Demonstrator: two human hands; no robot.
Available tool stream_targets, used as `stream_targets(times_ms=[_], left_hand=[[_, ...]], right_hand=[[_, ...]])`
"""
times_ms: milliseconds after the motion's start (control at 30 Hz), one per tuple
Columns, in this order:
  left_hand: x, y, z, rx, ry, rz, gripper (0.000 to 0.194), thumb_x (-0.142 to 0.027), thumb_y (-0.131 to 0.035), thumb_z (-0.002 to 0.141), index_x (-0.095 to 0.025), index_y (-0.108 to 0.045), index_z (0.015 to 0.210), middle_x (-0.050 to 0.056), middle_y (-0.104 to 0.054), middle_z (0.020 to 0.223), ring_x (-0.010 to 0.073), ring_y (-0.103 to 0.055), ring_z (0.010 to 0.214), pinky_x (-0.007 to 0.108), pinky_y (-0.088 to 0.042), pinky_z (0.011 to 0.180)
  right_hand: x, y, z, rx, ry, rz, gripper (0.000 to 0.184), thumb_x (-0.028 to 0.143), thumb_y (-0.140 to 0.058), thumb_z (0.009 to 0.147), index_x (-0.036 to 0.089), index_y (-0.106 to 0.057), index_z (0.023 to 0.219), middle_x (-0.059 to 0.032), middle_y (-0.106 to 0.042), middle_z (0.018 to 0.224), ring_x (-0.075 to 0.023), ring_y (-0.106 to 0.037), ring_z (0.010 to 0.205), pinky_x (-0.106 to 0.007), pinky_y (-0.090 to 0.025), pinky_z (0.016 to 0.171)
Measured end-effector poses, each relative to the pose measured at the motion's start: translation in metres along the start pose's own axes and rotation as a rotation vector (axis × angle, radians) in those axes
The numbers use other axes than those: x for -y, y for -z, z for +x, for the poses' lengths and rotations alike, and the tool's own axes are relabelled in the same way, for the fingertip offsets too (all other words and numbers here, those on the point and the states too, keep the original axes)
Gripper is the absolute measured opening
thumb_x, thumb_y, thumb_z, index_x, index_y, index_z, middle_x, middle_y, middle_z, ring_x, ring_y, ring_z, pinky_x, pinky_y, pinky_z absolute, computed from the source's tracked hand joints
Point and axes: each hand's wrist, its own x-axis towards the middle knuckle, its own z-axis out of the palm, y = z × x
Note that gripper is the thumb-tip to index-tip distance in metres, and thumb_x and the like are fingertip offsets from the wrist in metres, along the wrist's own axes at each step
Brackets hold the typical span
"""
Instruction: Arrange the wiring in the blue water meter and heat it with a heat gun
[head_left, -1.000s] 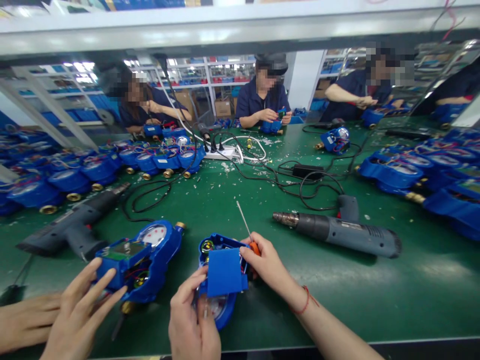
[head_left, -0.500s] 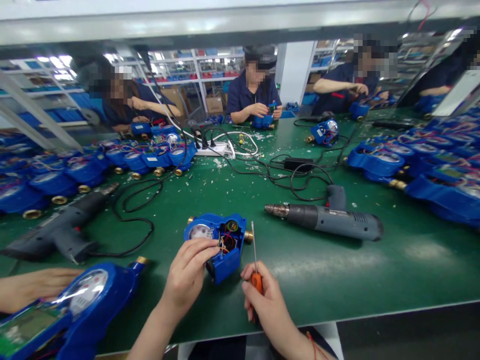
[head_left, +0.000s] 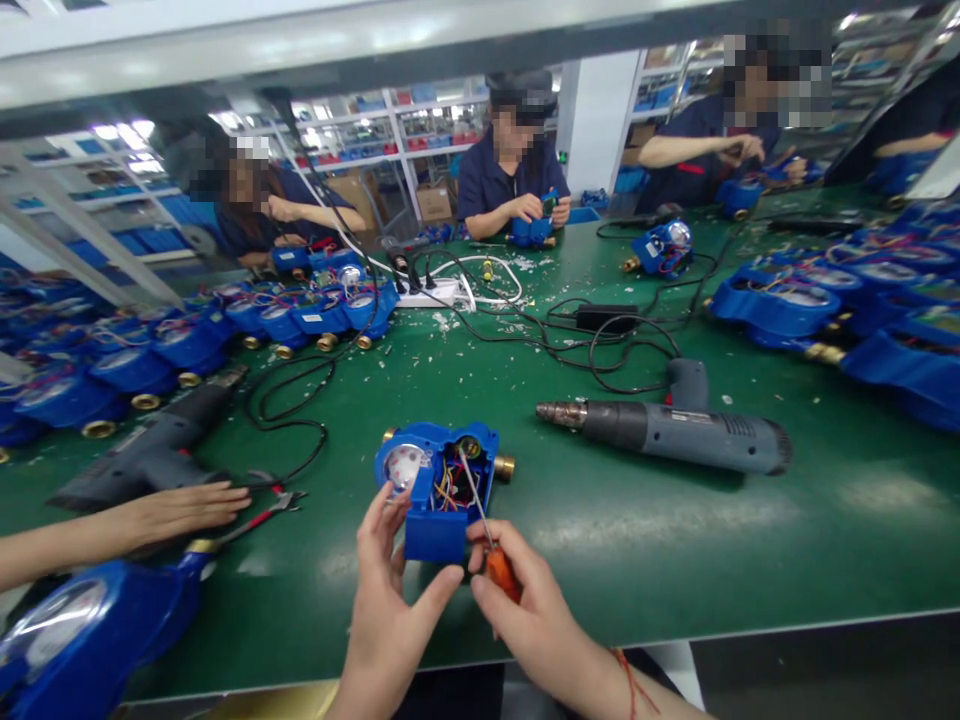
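Observation:
A blue water meter [head_left: 435, 540] with brass ends and a round dial lies on the green table in front of me, its wiring compartment uncovered. Colored wires show inside, beside a round dark part at the back. My left hand [head_left: 394, 575] cups its near left side, fingers by the dial and thumb at the front of the box. Wrapped round the orange handle of a screwdriver [head_left: 501, 572], my right hand [head_left: 529, 600] is closed. The thin shaft slants over the open compartment, with its tip by the round part; whether it touches cannot be made out.
A heat gun [head_left: 675, 435] lies to the right, another heat gun [head_left: 142, 450] to the left. At left, a co-worker's hand [head_left: 195, 510] is beside red-handled pliers [head_left: 274, 508] and another meter [head_left: 90, 630]. Meter rows, cables, a power strip [head_left: 431, 293] and seated co-workers are farther back.
My right hand has brought the screwdriver left, over the compartment. My left hand has shifted from the wires to the meter's near side. The meter has turned slightly. The co-worker's hand has reached farther in.

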Motion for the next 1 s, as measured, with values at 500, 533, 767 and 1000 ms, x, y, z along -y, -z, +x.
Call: stream_targets(times_ms=[500, 533, 767, 1000], left_hand=[[0.029, 0.034, 0.034, 0.208, -0.261, 0.148, 0.088, -0.04, -0.085, 0.06, -0.038, -0.038, 0.134, 0.008, -0.048, 0.135, 0.0308, -0.056, 0.119, 0.045, -0.05, 0.096], [0.032, 0.035, 0.037, 0.194, -0.347, 0.218, 0.083, -0.035, -0.083, 0.065, -0.038, -0.038, 0.134, 0.007, -0.048, 0.134, 0.0308, -0.053, 0.123, 0.046, -0.048, 0.099], [0.02, 0.031, 0.05, 0.21, -0.675, 0.568, 0.072, -0.005, -0.063, 0.078, -0.034, -0.038, 0.138, 0.007, -0.048, 0.125, 0.0248, -0.049, 0.122, 0.04, -0.043, 0.101], [0.0, 0.028, 0.065, 0.354, -0.714, 0.649, 0.086, -0.012, -0.066, 0.078, -0.032, -0.019, 0.147, 0.009, -0.051, 0.125, 0.0261, -0.053, 0.114, 0.043, -0.044, 0.099]], right_hand=[[0.016, 0.003, 0.003, 0.325, 0.122, -0.18, 0.072, 0.01, -0.05, 0.078, 0.025, -0.034, 0.146, -0.0015, -0.052, 0.093, -0.0103, -0.045, 0.068, -0.025, -0.044, 0.066], [0.016, 0.005, 0.003, 0.317, 0.124, -0.172, 0.069, 0.01, -0.049, 0.079, 0.025, -0.036, 0.145, -0.0008, -0.052, 0.091, -0.01, -0.045, 0.068, -0.024, -0.043, 0.066], [0.018, 0.04, -0.008, -0.004, 0.059, -0.224, 0.041, 0.026, -0.045, 0.092, 0.019, -0.048, 0.133, -0.0004, -0.052, 0.084, -0.0107, -0.047, 0.065, -0.025, -0.044, 0.064], [0.007, 0.078, 0.01, -0.196, -0.028, -1.136, 0.048, 0.012, -0.04, 0.088, 0.008, -0.044, 0.136, -0.0146, -0.052, 0.12, -0.0261, -0.056, 0.1, -0.042, -0.051, 0.087]])
